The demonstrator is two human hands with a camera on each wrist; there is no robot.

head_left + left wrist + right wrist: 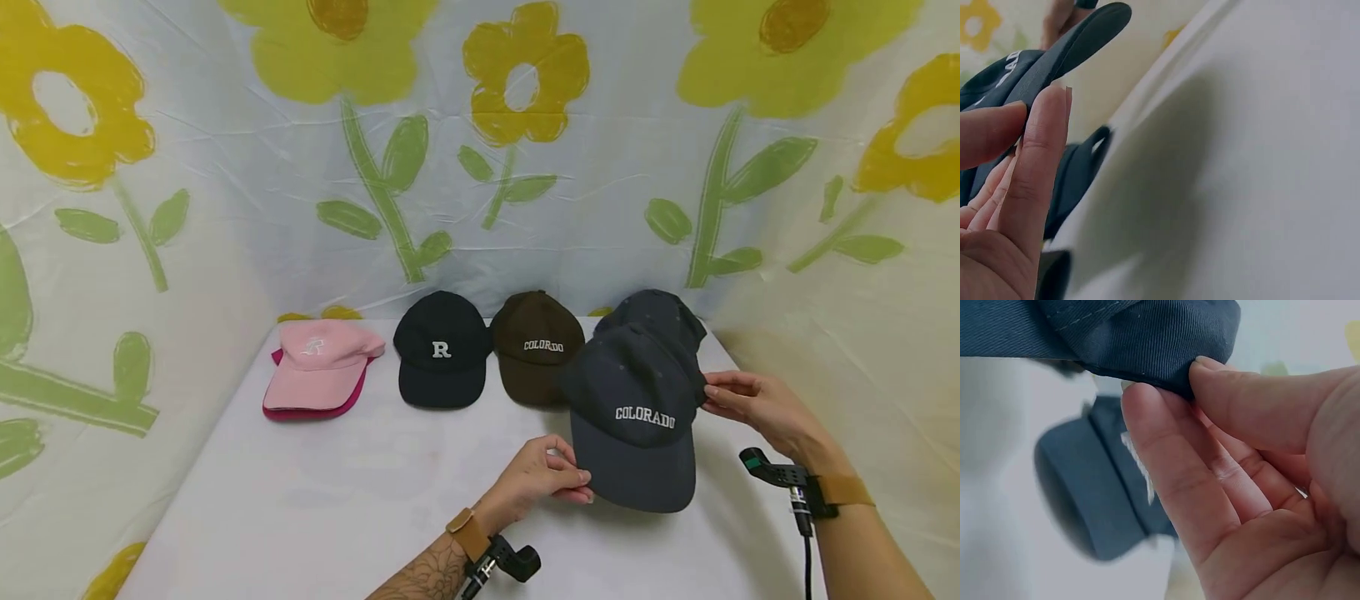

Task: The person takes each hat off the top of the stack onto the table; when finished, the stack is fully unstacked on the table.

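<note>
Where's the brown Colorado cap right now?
In the head view, the brown Colorado cap sits on the white table in the back row, between the black R cap and the navy Colorado cap held right of centre.

Bare white table (315,492) is lying open in front and to the left, while the pink cap (321,367), black R cap (441,350) and brown cap (536,346) are blocking the back
</note>
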